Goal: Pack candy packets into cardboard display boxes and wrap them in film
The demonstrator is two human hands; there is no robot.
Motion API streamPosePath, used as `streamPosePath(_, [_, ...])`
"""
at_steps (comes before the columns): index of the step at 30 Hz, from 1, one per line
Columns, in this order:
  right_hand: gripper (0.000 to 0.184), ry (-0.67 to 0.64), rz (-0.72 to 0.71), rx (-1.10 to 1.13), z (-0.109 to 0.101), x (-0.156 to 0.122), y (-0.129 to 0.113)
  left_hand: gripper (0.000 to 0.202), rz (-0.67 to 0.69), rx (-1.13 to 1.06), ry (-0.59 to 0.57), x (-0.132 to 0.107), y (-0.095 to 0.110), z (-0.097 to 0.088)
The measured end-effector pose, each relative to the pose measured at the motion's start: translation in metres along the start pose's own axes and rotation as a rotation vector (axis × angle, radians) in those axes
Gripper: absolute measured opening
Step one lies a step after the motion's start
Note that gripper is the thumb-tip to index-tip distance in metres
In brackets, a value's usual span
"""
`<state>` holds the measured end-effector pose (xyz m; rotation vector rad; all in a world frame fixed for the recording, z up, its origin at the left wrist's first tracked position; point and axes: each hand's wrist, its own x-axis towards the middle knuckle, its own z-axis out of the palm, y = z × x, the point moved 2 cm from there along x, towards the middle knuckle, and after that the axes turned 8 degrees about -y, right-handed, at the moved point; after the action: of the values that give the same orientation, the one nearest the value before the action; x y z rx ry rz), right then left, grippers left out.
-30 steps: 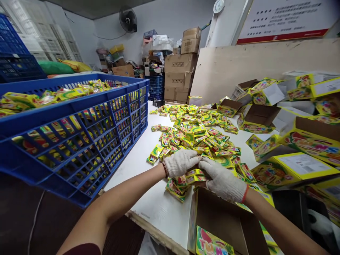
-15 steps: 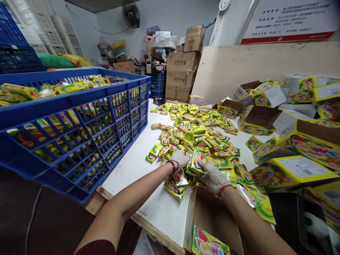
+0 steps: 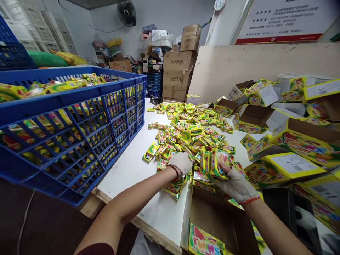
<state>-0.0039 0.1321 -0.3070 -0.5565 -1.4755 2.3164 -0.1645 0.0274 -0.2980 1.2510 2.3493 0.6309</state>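
Both my hands wear white knit gloves. My left hand (image 3: 181, 163) is curled over small yellow-green packets at the near edge of a big pile of packets (image 3: 191, 132) on the white table (image 3: 132, 170). My right hand (image 3: 236, 184) grips a stack of packets (image 3: 212, 164) held upright on edge between the two hands. An open cardboard carton (image 3: 217, 219) with a printed flap sits at the table's near edge, just below my hands.
A blue plastic crate (image 3: 79, 120) full of the same packets stands tilted at the left. Opened yellow printed cartons (image 3: 292, 156) crowd the right side. A brown board (image 3: 252, 67) leans behind the table. Stacked cardboard boxes (image 3: 177, 74) stand at the back.
My hands went from lying flat over the packets to gathering them; a stack now stands upright on edge between them, and my right hand has moved slightly right.
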Motion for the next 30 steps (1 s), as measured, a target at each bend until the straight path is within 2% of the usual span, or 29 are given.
streamPosePath(4, [0.052,0.006,-0.09,-0.121,-0.015,-0.015,-0.008,0.07,-0.068,0.157,0.021,0.0,0.0,0.013])
streamPosePath(6, [0.055,-0.006,-0.107,-0.28,-0.018,-0.021,-0.014,0.063,-0.06,0.182,0.031,0.001,0.003,0.013])
streamPosePath(8, [0.059,-0.081,-0.099,-0.492,-0.009,-0.029,-0.021,0.043,-0.014,0.19,0.038,-0.002,0.004,0.004])
streamPosePath(10, [0.061,-0.244,-0.091,-0.711,0.015,-0.039,-0.023,0.028,0.059,0.206,0.023,-0.011,-0.001,-0.014])
streamPosePath(12, [0.057,-0.422,-0.149,-0.964,0.053,-0.046,-0.016,0.021,0.115,0.243,-0.01,-0.028,-0.015,-0.036])
streamPosePath(15, [0.038,-0.58,-0.323,-1.477,0.12,-0.048,0.018,0.016,0.105,0.315,-0.081,-0.061,-0.052,-0.061])
streamPosePath(18, [0.034,-0.65,-0.388,-1.822,0.171,-0.037,0.069,0.009,0.024,0.351,-0.166,-0.089,-0.098,-0.065])
streamPosePath(20, [0.036,-0.643,-0.38,-1.89,0.189,-0.026,0.099,0.005,-0.032,0.33,-0.22,-0.101,-0.129,-0.058])
streamPosePath(22, [0.042,-0.612,-0.349,-1.874,0.193,-0.015,0.12,0.004,-0.062,0.264,-0.257,-0.108,-0.156,-0.048])
streamPosePath(25, [0.067,-0.553,-0.327,-1.776,0.176,-0.002,0.136,0.015,-0.032,0.083,-0.251,-0.117,-0.184,-0.032])
streamPosePath(28, [0.1,-0.53,-0.316,-1.646,0.147,0.005,0.144,0.037,0.008,-0.15,-0.139,-0.129,-0.196,-0.014])
streamPosePath(30, [0.113,-0.569,-0.301,-1.554,0.134,0.008,0.152,0.047,-0.01,-0.279,-0.027,-0.138,-0.195,0.003])
